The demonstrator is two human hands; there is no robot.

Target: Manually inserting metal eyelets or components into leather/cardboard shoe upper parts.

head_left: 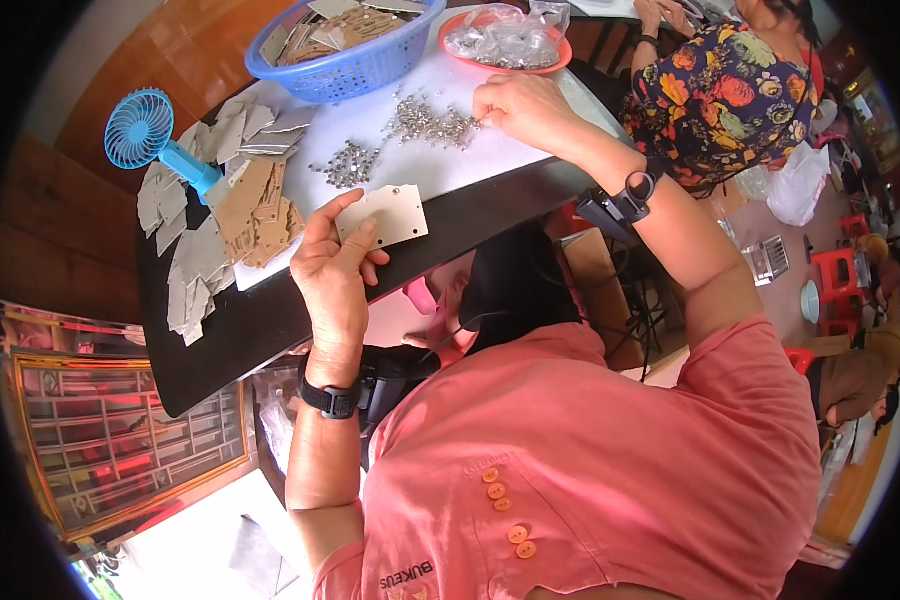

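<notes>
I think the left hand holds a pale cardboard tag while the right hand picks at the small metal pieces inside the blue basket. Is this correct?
Not quite. In the head view the right hand picks at the small metal pieces lying loose on the white tabletop, not inside the blue basket, which holds cardboard pieces. The left hand does hold the pale cardboard tag.

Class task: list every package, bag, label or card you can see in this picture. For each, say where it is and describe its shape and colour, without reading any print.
Card tag: held in the left hand, pale grey, rectangular with small holes.
Clear bags: heaped on the red plate at the table's far edge, shiny, crumpled.
Loose cards: left side of the table, grey and brown, overlapping.
White bag: right, beside the floral-clothed person, soft, bulging.
</notes>
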